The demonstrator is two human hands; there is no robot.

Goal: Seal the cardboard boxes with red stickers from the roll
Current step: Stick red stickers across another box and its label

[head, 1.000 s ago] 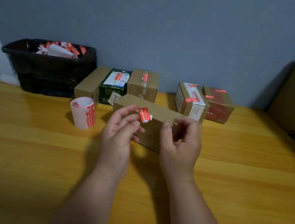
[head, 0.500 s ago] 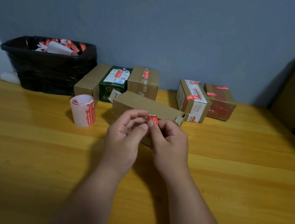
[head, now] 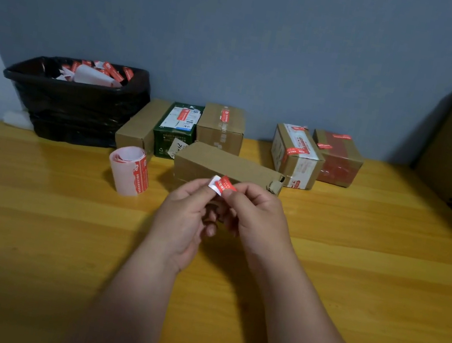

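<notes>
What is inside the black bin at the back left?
The black bin holds white backing paper scraps and red sticker pieces on top; anything deeper is hidden by its walls.

Two bare forearms reach forward, hands meeting close together. The left hand point(head: 184, 218) and right hand point(head: 255, 221) each pinch one small red-and-white paper sticker point(head: 222, 184) between thumb and fingertips, other fingers curled.

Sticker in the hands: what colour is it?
Red sticker with small white print, on white backing; head view, the only one.
</notes>
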